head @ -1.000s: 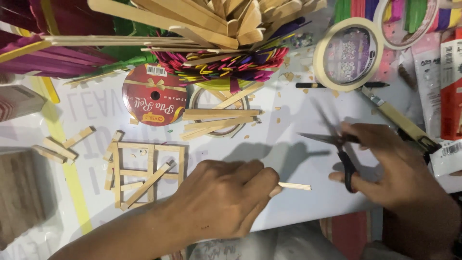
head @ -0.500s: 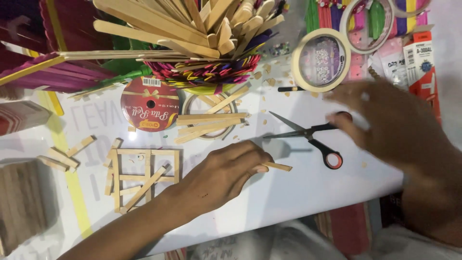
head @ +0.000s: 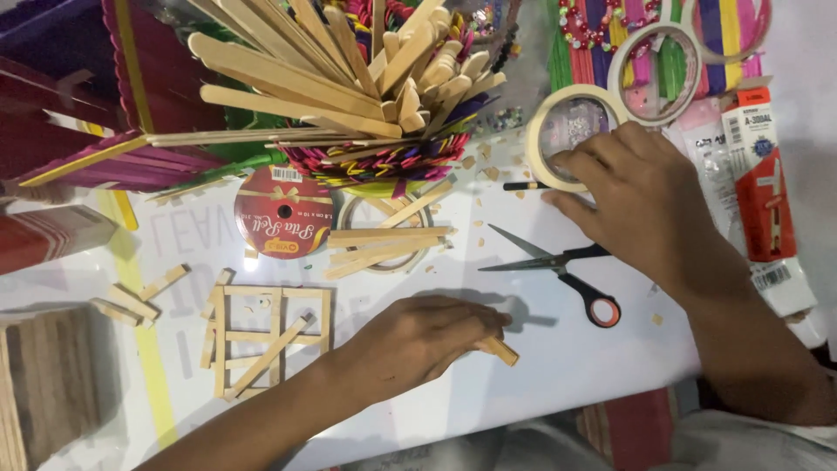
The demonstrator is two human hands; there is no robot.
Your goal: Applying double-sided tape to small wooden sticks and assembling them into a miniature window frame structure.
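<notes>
My left hand [head: 418, 340] rests on the white table, fingers closed around a short wooden stick piece [head: 502, 351] whose end pokes out to the right. My right hand [head: 632, 196] reaches to the upper right, its fingertips on a roll of pale tape [head: 558, 131] and just above a thin dark pen [head: 523, 186]. It holds nothing. Black scissors [head: 567, 270] with an orange-trimmed handle lie open on the table between the hands. A flat frame of glued craft sticks [head: 261, 336] lies left of my left hand.
A holder crammed with wooden craft sticks [head: 366, 87] stands at the top centre. Near it are a red ribbon spool [head: 281, 214], loose sticks [head: 388, 240], small offcuts [head: 131, 301], a second tape ring [head: 667, 74] and a packaged item [head: 763, 192] at the right.
My right hand let go of the scissors, which now lie on the table, and moved up to the tape roll. My left hand kept the stick piece.
</notes>
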